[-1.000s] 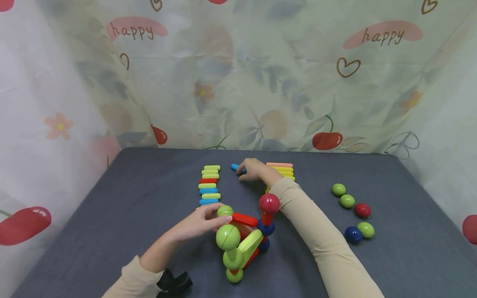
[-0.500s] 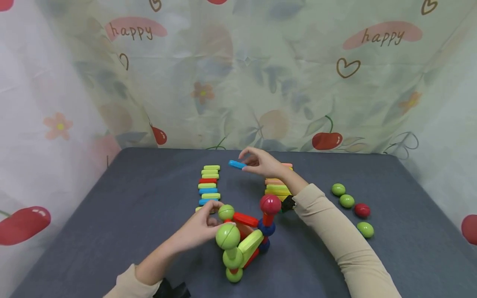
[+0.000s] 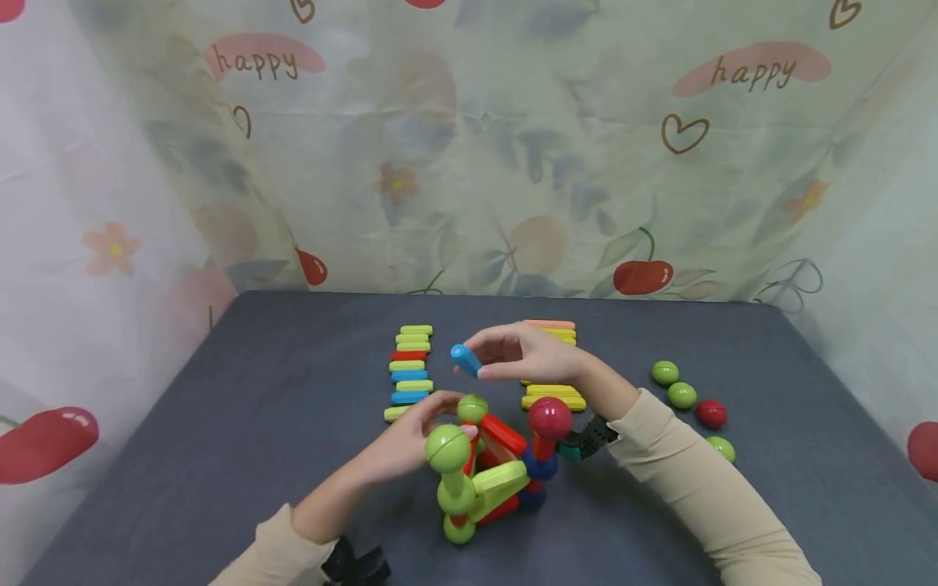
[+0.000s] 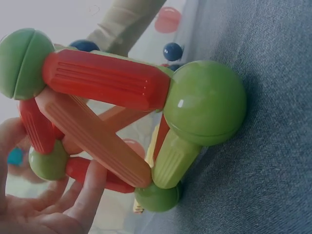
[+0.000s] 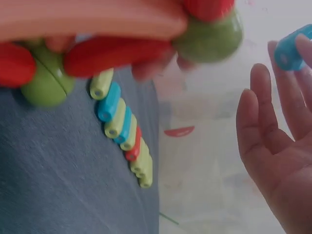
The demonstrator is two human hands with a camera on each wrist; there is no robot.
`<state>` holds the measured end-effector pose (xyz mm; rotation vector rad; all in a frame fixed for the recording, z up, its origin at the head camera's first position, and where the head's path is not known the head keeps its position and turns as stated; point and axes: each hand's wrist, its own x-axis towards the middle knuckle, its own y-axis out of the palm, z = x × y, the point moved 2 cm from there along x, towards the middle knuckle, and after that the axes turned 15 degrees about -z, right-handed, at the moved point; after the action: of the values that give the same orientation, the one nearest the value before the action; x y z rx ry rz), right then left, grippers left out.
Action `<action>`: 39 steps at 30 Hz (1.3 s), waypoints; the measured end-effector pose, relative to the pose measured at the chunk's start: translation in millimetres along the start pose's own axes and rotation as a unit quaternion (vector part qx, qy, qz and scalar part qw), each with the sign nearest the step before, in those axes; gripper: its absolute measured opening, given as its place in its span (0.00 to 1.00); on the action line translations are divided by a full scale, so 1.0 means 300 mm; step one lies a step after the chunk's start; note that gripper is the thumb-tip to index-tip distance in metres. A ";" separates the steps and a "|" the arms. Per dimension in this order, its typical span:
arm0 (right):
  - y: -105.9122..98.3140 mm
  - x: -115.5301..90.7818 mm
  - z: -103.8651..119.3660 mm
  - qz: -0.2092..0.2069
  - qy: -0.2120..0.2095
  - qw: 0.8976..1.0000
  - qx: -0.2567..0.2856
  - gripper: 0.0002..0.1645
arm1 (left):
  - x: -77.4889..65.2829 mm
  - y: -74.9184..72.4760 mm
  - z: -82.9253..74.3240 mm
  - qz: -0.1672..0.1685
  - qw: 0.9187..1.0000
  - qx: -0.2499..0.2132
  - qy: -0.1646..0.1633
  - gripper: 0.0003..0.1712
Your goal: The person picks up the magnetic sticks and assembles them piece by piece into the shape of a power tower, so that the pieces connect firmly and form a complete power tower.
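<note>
Where the right hand (image 3: 533, 353) hovers: picture centre, pinching a blue stick (image 3: 465, 359)
Left hand (image 3: 406, 438): lower centre, gripping a ball-and-stick structure (image 3: 500, 486)

A curtained nook, whether home or studio unclear: cloth (image 3: 484, 163) printed "happy" hangs beyond and either side of the fingers (image 3: 489, 334), a dark bench (image 3: 308, 366) below them.
</note>
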<state>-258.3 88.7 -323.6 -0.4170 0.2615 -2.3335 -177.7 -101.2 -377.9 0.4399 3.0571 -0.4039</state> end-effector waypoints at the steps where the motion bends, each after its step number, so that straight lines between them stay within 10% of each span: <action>1: 0.006 -0.008 0.002 0.009 -0.003 1.000 0.008 0.24 | 0.004 0.001 0.002 0.000 1.000 0.003 0.001 0.31; 31: 0.034 -0.079 -0.041 0.015 0.003 0.999 0.039 0.21 | 0.015 0.008 -0.003 0.010 1.000 0.006 -0.007 0.31; 39: -0.142 -0.165 -0.017 -0.152 0.017 0.983 -0.102 0.20 | 0.014 0.014 -0.004 0.010 1.000 0.016 0.010 0.28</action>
<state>-254.0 153.9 -326.4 -0.5492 0.4866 -2.6249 -180.5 -95.7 -378.1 0.4789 3.0658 -0.4515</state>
